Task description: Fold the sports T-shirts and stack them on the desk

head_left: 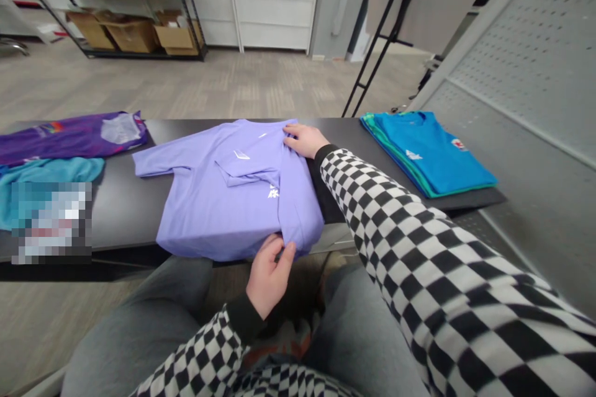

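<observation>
A light purple shirt point(200, 208) lies on the worktop point(128, 217), between the clothes at the left and the folded stack at the right. Its neckline is at the far edge of the worktop, and its lower part hangs over the near edge. One short sleeve stretches out flat to the left. The right side is folded inward in a long strip running from the shoulder to the hem, and the other sleeve lies across the front, bent and a little rumpled. The cloth is plain and smooth, with soft creases around the folded sleeve and at the outstretched sleeve's underarm. White marks show on it: a small one near the neckline, an angular one on the chest, and some lettering partly covered by the fold.

The left hand point(271, 276) is closed on the shirt near the hem, pinching the folded edge between thumb and fingers. The right hand point(306, 140) is at the far end of the fold, its fingertips on the cloth by the shoulder; whether it grips the cloth there, I cannot tell.

A blue shirt point(437, 158) with white marks tops the neat stack, with green cloth point(382, 138) below it. At the left lie a purple garment point(69, 136) and a teal garment point(56, 169), loosely laid.
</observation>
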A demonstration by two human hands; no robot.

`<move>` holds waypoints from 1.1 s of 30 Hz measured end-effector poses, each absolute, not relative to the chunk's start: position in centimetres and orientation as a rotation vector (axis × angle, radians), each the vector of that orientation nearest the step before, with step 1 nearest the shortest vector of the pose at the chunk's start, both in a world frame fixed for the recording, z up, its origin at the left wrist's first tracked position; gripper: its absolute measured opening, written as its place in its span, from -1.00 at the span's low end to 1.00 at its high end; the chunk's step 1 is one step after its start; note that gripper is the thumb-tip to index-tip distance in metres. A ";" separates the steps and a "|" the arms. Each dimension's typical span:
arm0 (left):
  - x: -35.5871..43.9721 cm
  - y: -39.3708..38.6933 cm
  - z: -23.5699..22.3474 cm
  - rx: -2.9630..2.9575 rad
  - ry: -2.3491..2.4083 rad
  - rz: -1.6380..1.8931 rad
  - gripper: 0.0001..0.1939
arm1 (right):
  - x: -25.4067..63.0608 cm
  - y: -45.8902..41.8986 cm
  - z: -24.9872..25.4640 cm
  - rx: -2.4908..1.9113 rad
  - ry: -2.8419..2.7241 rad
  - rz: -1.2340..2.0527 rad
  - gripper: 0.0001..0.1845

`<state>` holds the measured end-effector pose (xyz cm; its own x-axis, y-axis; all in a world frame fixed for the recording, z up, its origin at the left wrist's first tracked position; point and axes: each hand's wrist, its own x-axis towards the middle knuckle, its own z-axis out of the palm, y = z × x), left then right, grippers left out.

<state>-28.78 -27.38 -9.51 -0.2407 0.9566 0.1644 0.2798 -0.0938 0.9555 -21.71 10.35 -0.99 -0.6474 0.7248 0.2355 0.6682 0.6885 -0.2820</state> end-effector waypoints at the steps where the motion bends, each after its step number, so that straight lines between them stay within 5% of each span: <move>1: -29.0 -27.9 -9.7 1.350 1.535 1.418 -0.56 | -21.7 10.4 -1.0 -1.095 -2.565 0.246 -0.38; 20: -30.2 -28.9 -11.1 0.998 1.255 1.419 -0.56 | -21.8 10.2 -0.8 -1.114 -2.549 0.255 -0.39; 25: -28.6 -27.7 -10.1 0.637 0.944 1.425 -0.30 | -21.7 10.1 -0.7 -1.113 -2.540 0.252 -0.39; 33: -27.2 -26.7 -6.8 0.419 0.926 1.167 -0.29 | -21.7 10.0 -0.6 -1.111 -2.531 0.259 -0.41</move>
